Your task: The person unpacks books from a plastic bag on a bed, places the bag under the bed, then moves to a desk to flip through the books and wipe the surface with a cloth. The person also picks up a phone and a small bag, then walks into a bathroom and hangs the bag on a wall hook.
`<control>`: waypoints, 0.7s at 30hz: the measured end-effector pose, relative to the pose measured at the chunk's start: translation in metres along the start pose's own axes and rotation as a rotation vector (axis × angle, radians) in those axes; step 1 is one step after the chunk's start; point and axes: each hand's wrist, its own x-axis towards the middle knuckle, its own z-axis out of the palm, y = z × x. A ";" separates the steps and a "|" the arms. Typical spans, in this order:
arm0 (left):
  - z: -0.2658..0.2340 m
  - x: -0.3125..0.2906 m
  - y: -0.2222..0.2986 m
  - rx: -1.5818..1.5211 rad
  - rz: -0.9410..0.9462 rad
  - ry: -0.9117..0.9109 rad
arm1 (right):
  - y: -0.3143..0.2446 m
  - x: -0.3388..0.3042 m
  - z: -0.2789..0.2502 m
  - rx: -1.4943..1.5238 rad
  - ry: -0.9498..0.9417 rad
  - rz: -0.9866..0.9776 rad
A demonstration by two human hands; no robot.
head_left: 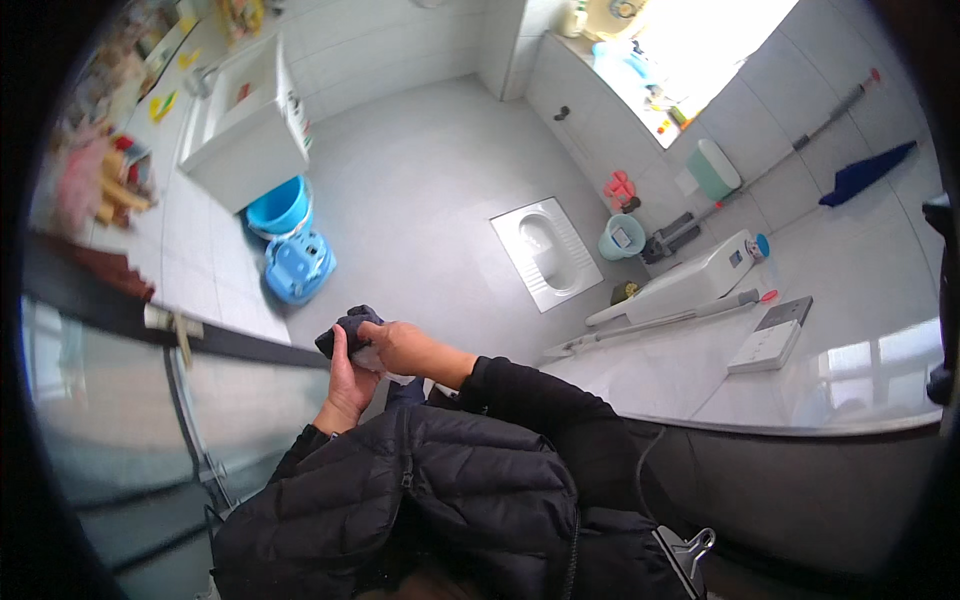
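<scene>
In front of my jacket, both hands are closed on a dark bunched cloth [352, 324], possibly a sock or glove; its exact kind does not show. My left hand [347, 385] grips it from below, thumb pointing up along it. From the right, my right hand [405, 348] pinches the same cloth with bent fingers. Beneath the right hand hangs something whitish and thin [370, 360], like plastic film or tissue, partly hidden by the fingers.
A squat toilet [545, 253] is set in the grey floor, with a pale bucket [622, 237] beside it. At left stand a white washbasin cabinet [245, 120], a blue bucket [279, 207] and a blue plastic stool [298, 268]. A mop [680, 312] leans at right. Glass panels [110, 390] rise at lower left.
</scene>
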 end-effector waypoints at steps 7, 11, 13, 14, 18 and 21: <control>0.024 0.157 0.077 0.206 -0.128 0.087 | 0.104 0.061 -0.087 0.136 0.283 0.281; 0.043 0.228 0.111 0.400 -0.122 0.121 | 0.167 0.042 -0.114 0.546 0.486 0.702; 0.059 0.257 0.121 0.469 -0.176 0.026 | 0.202 0.018 -0.122 0.710 0.637 0.805; 0.069 0.270 0.124 0.510 -0.200 0.031 | 0.220 0.008 -0.125 0.911 0.771 0.845; 0.108 0.313 0.112 0.503 -0.286 -0.015 | 0.283 -0.048 -0.143 1.140 1.071 0.891; 0.128 0.354 0.096 0.468 -0.342 -0.084 | 0.350 -0.073 -0.175 1.073 1.293 0.940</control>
